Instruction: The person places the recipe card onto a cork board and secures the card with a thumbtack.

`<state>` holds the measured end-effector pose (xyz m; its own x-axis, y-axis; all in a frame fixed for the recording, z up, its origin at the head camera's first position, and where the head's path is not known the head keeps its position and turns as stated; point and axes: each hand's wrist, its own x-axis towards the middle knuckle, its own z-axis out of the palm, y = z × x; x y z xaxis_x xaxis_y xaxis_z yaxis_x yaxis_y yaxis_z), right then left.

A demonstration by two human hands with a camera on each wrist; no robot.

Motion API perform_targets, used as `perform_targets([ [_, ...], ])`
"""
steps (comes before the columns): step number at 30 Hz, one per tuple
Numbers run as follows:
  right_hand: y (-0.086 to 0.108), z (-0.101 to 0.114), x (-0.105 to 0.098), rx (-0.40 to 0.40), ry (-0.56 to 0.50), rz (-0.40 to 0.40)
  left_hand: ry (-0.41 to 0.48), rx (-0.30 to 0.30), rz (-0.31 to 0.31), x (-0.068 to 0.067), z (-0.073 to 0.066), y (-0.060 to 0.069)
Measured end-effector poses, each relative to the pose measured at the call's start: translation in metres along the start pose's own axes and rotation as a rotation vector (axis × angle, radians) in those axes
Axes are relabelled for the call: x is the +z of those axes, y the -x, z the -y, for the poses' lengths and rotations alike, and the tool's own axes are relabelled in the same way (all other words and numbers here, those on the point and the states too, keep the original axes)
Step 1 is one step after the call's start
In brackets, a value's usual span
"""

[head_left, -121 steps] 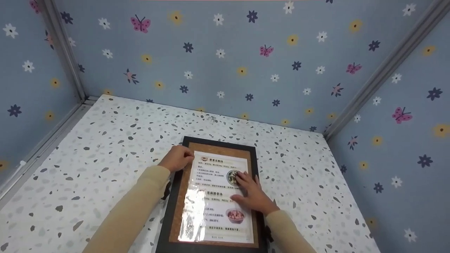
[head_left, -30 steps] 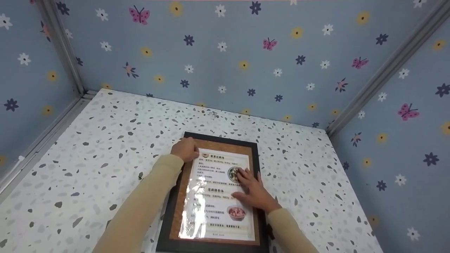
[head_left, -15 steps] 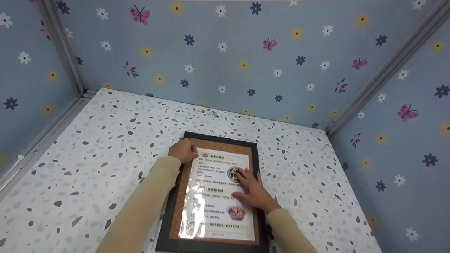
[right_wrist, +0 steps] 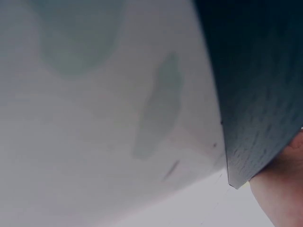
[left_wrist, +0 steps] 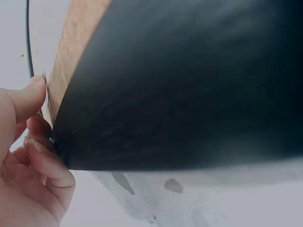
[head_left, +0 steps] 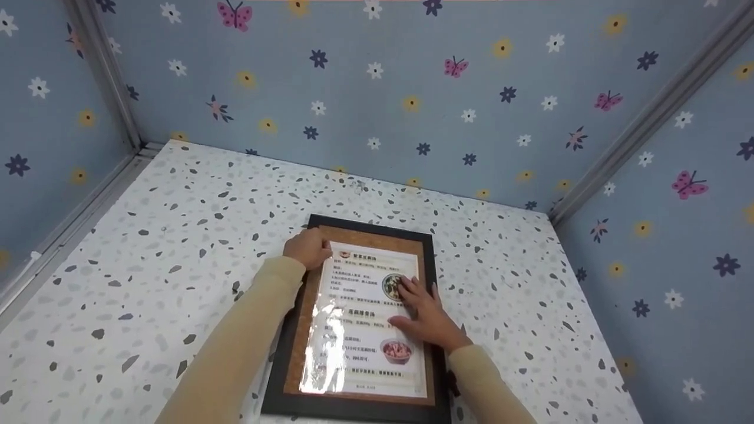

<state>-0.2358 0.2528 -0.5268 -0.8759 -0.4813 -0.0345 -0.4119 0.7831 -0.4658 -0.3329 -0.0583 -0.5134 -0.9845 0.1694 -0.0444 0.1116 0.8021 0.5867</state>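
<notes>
A dark-framed cork board (head_left: 377, 240) lies on the speckled table, with a glossy laminated recipe sheet (head_left: 359, 306) on it. My left hand (head_left: 307, 248) is at the sheet's upper left corner, fingers curled over the frame's left side. In the left wrist view, the thumb and fingers (left_wrist: 35, 99) of that hand pinch the sheet's thin edge beside the black frame (left_wrist: 165, 94); whether anything small lies between them is hidden. My right hand (head_left: 433, 318) rests with spread fingers on the sheet's right side. The right wrist view catches only part of that hand (right_wrist: 284, 184) by the frame's edge (right_wrist: 255, 118).
The white terrazzo-patterned table (head_left: 194, 235) surrounds the board. Blue panels (head_left: 353, 88) printed with flowers and butterflies stand behind and on both sides, joined by grey metal posts (head_left: 636, 129). Light glares off the sheet's lower left.
Since four seconds ago my left hand has shifted slightly right and up at the sheet's corner. My right hand has stayed in place on the sheet. The head view has tilted a little.
</notes>
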Motion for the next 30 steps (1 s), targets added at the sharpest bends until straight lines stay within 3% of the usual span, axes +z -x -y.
perform_targets([
  [8,-0.002,0.001,0.001,-0.001,-0.002,0.004,0.046,-0.008,0.038,-0.004,0.002,0.008],
  [16,-0.002,0.000,0.000,0.007,0.010,-0.010,0.251,0.045,0.032,-0.024,0.013,0.017],
  [19,-0.002,0.001,0.000,-0.001,0.004,-0.013,0.227,0.047,0.029,-0.038,0.022,0.025],
  [23,-0.002,0.002,0.000,-0.002,0.000,-0.018,0.131,0.065,0.024,-0.055,0.037,0.041],
  [30,0.001,0.002,0.000,0.001,-0.019,-0.012,0.021,0.072,0.083,-0.077,0.059,0.072],
])
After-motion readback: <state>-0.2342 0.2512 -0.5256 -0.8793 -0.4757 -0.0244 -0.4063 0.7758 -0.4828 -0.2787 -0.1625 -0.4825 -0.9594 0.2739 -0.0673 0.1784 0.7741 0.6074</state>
